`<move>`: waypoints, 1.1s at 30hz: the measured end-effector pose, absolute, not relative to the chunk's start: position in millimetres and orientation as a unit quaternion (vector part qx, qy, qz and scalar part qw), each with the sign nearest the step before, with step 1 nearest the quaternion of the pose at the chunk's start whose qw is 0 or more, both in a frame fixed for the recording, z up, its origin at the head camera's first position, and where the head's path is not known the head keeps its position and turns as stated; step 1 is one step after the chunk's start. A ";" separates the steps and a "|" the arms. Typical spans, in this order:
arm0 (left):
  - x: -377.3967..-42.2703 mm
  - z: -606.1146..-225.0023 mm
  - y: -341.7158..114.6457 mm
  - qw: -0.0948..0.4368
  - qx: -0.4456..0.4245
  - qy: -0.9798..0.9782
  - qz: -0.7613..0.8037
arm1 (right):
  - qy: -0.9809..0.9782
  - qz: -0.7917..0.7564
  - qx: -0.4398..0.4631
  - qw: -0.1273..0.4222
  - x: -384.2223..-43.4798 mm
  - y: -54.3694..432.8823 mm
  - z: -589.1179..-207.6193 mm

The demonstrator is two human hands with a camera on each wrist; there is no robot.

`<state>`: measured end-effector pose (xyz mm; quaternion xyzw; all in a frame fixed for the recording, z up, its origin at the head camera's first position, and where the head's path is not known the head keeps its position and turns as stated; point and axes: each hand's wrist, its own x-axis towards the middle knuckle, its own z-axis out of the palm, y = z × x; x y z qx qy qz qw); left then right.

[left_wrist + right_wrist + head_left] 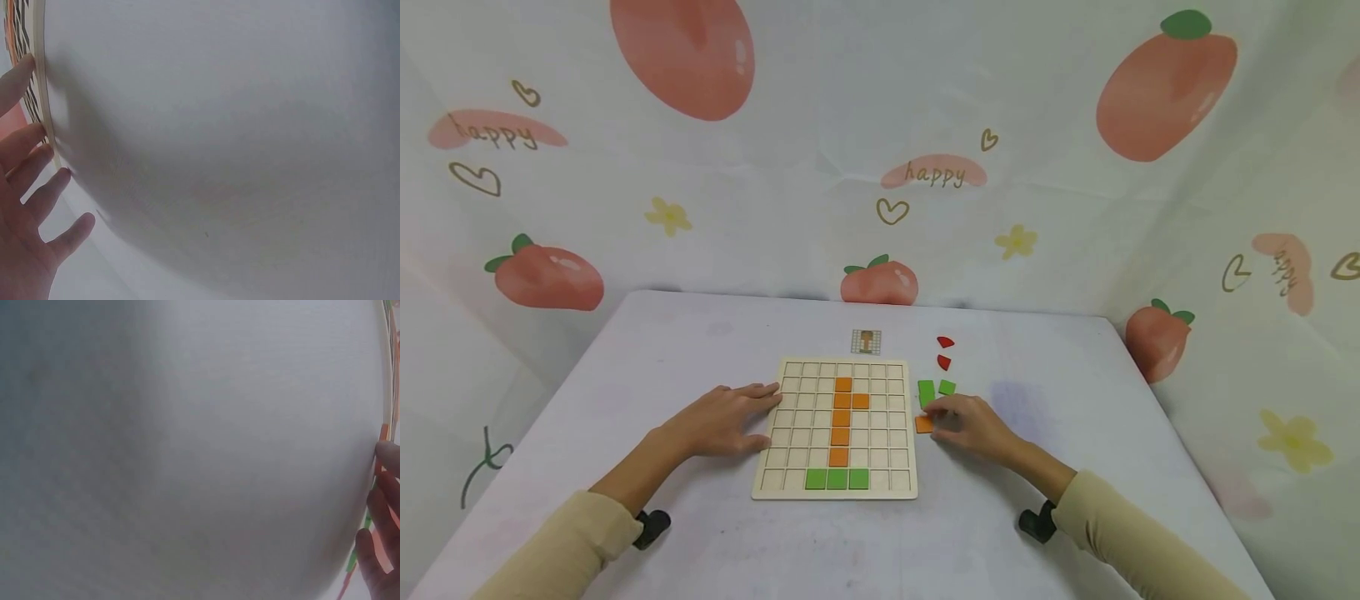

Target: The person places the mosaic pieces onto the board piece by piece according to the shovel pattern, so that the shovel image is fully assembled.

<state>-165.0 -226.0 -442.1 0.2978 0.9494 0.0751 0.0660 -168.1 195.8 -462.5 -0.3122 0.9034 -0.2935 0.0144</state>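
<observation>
In the head view a square wooden grid board (886,433) lies on the table. A column of orange square tiles (840,436) runs down its middle, with one more orange tile (861,402) to the right near the top. Three green tiles (837,479) fill part of the bottom row. My left hand (722,421) rests with spread fingers at the board's left edge; the left wrist view shows the fingertips (44,131) along the rim. Just off the right edge, my right hand (966,423) pinches a loose orange tile (923,425) between thumb and fingers.
Beyond the right hand lie a green rectangular piece (926,389) and a smaller green piece (947,387). Two red rounded wedges (944,362) sit farther back. A small picture card (866,342) with a brown figure on a grid lies behind the board. A printed cloth hangs behind the table.
</observation>
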 end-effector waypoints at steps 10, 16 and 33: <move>-163.4 -439.7 -225.8 0.068 0.293 0.951 0.073 | 0.906 -0.292 -0.307 0.012 -169.2 192.8 -461.7; -162.4 -439.5 -224.9 0.076 0.289 0.951 0.077 | 0.905 -0.297 -0.303 0.023 -170.2 191.6 -460.7; -163.0 -440.5 -225.2 0.070 0.295 0.949 0.081 | 0.883 -0.324 -0.340 0.009 -183.8 171.9 -450.2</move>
